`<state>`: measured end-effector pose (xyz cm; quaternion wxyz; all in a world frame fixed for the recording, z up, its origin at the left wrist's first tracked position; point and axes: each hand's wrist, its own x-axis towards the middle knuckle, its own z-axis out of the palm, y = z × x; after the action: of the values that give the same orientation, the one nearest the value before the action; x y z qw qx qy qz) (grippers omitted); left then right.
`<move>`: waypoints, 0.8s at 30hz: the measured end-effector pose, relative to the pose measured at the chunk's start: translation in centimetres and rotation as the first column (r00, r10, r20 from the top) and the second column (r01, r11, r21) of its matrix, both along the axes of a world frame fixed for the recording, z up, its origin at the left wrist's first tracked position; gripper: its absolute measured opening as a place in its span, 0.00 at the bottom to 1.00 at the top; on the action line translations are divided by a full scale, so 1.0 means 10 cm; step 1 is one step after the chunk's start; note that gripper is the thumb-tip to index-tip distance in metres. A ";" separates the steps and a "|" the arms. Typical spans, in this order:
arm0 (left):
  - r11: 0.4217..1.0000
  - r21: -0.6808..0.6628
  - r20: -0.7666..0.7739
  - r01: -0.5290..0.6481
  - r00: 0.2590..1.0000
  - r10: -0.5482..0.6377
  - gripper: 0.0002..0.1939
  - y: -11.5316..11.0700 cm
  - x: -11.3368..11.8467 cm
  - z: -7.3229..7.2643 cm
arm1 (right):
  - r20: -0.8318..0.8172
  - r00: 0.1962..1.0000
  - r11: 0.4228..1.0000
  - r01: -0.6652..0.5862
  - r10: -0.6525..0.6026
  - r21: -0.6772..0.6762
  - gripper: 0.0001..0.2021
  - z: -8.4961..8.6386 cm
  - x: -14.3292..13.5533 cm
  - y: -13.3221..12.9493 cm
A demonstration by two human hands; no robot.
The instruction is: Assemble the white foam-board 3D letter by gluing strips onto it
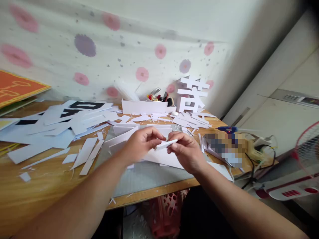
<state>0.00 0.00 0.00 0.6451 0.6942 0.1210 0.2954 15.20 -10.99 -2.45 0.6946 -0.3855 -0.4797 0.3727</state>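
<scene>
Both hands meet over a grey cutting mat (pixel 139 182) near the table's front edge. A small white strip (pixel 166 144) is held between them, tilted slightly up to the right. My right hand (pixel 185 151) pinches its right end between thumb and fingers. My left hand (pixel 142 144) is at the strip's left end, thumb and fingers pressed together on it. Under the hands lie larger white board pieces (pixel 161 157), partly covered by the hands and forearms.
White sheets and scraps (pixel 84 119) cover the left and back of the table. A white board character (pixel 190 94) stands behind, beside a white box (pixel 144 107) of tools. A blue glue gun (pixel 227 129) lies at the right, near a red-rimmed fan (pixel 307 151).
</scene>
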 end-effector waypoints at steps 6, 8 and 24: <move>0.890 0.421 -0.105 -0.178 0.965 0.242 0.06 0.50 -0.69 0.24 | 0.233 0.972 0.994 -0.007 0.032 -0.107 0.10 0.10 -0.10 0.14; 0.889 0.428 -0.202 -0.161 0.942 0.268 0.08 0.60 -0.83 0.13 | 0.390 0.920 0.993 0.008 0.038 -0.116 0.06 0.05 -0.21 0.25; 0.914 0.389 -0.599 0.116 0.786 0.155 0.04 0.63 -0.85 -0.14 | 0.812 0.579 0.993 0.120 -0.080 0.012 0.03 -0.38 -0.60 0.47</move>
<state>-8.54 6.35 -1.39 0.4080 0.8691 0.2687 0.0771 9.22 -6.34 -6.27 0.4109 -0.5544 -0.7126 0.1268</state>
